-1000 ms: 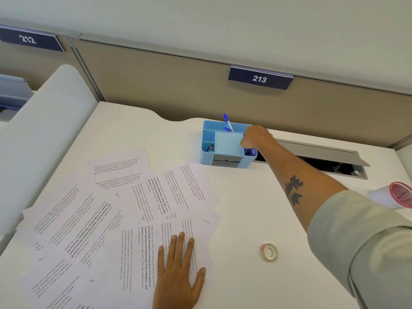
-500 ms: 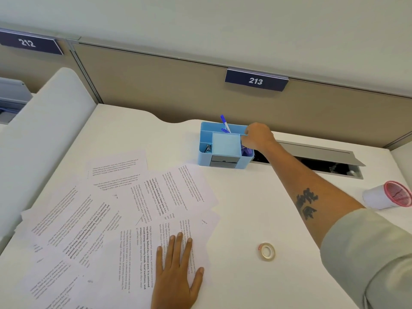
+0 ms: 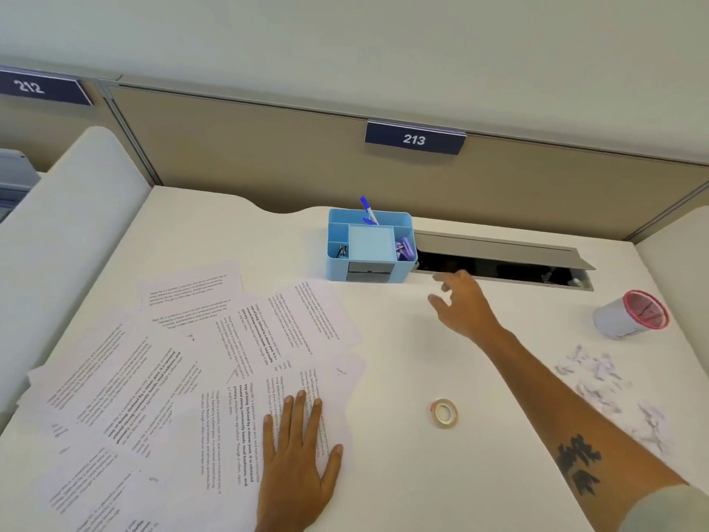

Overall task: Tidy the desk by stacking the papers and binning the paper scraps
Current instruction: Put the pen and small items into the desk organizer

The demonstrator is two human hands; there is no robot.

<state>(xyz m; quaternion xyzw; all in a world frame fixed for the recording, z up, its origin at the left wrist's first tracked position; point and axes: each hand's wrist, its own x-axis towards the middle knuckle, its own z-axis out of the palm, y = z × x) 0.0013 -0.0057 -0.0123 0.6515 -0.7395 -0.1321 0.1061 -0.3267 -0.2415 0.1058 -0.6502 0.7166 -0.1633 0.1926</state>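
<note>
Several printed papers (image 3: pixel 184 382) lie fanned out and overlapping across the left half of the white desk (image 3: pixel 403 359). My left hand (image 3: pixel 299 466) rests flat on the nearest sheet, fingers spread. My right hand (image 3: pixel 464 305) hovers empty over the desk just right of the blue organiser (image 3: pixel 368 245), fingers loosely apart. A scatter of small white paper scraps (image 3: pixel 610 389) lies on the desk at the right. A small grey bin with a red rim (image 3: pixel 629 314) lies tipped on its side beyond the scraps.
The organiser holds a pen (image 3: pixel 369 210), a purple item and a pale blue pad. A tape roll (image 3: pixel 444 413) lies near the front centre. An open cable slot (image 3: pixel 498 264) runs along the back, under a beige partition marked 213. A white divider (image 3: pixel 65 232) bounds the left side.
My right hand has left the organiser's right compartment and pulled back toward me, now empty with fingers apart. The left hand stays on the papers. The view shifted, revealing the scraps.
</note>
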